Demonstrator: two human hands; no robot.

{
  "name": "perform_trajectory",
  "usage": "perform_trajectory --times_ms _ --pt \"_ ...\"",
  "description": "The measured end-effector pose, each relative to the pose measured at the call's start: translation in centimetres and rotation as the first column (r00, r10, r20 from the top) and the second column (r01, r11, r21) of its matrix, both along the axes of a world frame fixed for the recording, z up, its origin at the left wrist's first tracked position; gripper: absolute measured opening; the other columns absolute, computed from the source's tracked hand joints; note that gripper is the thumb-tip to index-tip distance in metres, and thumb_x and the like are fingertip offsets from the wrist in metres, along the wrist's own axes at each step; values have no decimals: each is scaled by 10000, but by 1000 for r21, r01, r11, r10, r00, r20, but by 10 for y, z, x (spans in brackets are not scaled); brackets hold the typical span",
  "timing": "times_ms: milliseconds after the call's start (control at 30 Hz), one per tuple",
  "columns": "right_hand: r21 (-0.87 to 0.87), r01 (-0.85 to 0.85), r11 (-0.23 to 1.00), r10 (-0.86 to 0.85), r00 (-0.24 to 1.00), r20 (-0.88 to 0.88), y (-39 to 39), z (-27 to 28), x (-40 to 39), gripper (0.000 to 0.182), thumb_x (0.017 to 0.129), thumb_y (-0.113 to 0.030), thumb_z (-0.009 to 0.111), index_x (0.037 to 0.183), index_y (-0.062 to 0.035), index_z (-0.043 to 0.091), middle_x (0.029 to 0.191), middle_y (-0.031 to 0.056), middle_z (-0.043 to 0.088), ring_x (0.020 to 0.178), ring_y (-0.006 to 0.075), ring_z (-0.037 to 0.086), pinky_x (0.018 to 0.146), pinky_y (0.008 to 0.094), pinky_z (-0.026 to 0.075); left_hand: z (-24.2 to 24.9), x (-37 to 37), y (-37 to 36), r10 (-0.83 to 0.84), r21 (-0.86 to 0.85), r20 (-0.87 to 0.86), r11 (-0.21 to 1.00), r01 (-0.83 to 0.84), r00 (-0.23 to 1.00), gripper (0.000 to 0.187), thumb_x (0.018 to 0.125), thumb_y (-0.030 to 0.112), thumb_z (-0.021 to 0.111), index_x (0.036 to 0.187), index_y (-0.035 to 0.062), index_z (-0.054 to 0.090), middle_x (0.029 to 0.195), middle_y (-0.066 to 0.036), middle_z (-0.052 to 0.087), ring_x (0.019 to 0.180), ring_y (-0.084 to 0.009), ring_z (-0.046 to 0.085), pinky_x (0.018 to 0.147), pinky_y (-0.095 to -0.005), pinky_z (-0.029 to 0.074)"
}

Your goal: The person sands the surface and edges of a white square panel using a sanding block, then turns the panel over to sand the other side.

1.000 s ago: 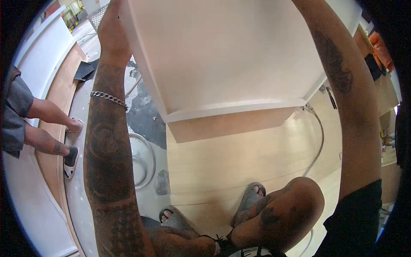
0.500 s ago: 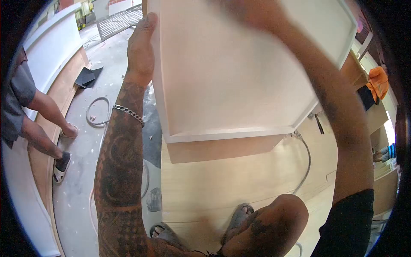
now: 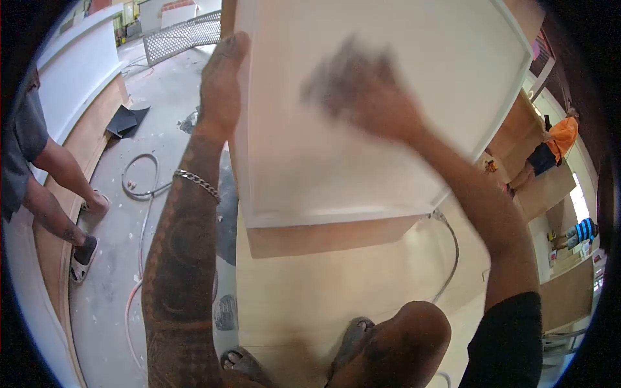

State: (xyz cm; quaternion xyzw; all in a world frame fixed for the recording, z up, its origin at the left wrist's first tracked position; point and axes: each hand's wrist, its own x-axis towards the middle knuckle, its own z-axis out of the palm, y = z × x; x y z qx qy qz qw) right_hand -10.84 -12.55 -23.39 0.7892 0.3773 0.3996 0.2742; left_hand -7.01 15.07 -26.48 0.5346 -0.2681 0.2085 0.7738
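Note:
A large white-painted wooden panel with a raised rim fills the middle of the head view, a bare wood side showing below its lower edge. My left hand grips its left edge, thumb at the rim and the other fingers hidden behind. Over the panel's upper middle is my right hand, smeared by motion. A dark grey blur covers its finger area, and I cannot tell whether that is a held thing or the fingers.
Pale plywood lies under my feet and the panel. A hose loops across the grey floor at left, near black sheets. One person's legs are at far left; a person in orange and another in blue stripes are at right.
My right hand has moved down and left over the panel, from the top edge of the view to its upper middle. My left hand keeps its place on the panel's edge. The view has shifted slightly.

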Motion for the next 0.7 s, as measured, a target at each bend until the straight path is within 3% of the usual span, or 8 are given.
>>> perform_trajectory --times_ms 167,233,333,400,500,567,633,700 --pt "217 8 976 -114 869 481 17 117 16 643 1010 -479 490 1561 -171 362 1634 241 220 1532 414 127 1233 601 -6 0 -5 0 -81 -7 -46 997 81 996 512 1050 440 513 1288 -6 596 1160 -93 643 1100 -150 580 977 -293 465" --pt "286 150 946 -177 982 68 19 39 15 657 907 -428 644 1480 -153 477 1455 130 508 1429 403 336 1156 670 196 3 -8 -5 -33 6 -4 999 33 999 520 1052 448 506 1283 -9 595 1157 -90 640 1098 -152 579 978 -297 463" --pt "-43 231 972 -235 959 -161 37 -73 -43 827 807 -537 706 1498 -183 422 1525 94 402 1451 383 308 1162 656 226 -4 -1 -4 21 8 32 1000 -21 999 537 1056 459 488 1279 -18 593 1154 -81 634 1097 -158 577 982 -307 459" --pt "-289 -181 940 33 892 -451 -14 -169 -54 732 867 -520 653 1498 -224 428 1559 74 388 1495 348 263 1209 586 229 -4 3 -4 15 8 35 1000 -15 999 544 1060 462 478 1280 -22 591 1155 -75 630 1098 -162 576 987 -314 456" --pt "-310 -310 899 103 837 -538 -33 -167 -26 630 906 -597 575 1475 -353 454 1585 3 392 1500 272 290 1233 519 225 -8 9 12 79 140 39 987 -83 996 551 1066 460 465 1290 -29 585 1185 -80 633 1118 -174 578 1009 -333 447" --pt "-10 140 990 -100 655 -749 6 -68 -39 457 943 -481 587 1388 -388 544 1585 14 395 1473 290 353 1189 443 348 -14 19 22 227 460 568 709 -534 791 513 1098 395 398 1363 -24 533 1228 -102 644 1130 -203 612 977 -321 491" --pt "-87 -365 927 346 922 -173 -14 -12 1 381 928 -390 654 1298 -306 623 1536 74 447 1387 327 441 1130 457 390 -1 0 5 109 356 339 905 -234 935 555 1101 422 354 1374 -31 523 1224 -127 643 1113 -210 624 968 -325 516" --pt "184 373 909 -285 881 -377 -22 30 22 505 890 -385 686 1367 -249 590 1495 102 473 1306 356 478 1035 544 406 10 -26 -17 -74 45 108 997 69 991 600 1101 454 319 1375 -41 521 1213 -157 640 1081 -210 637 941 -318 545"
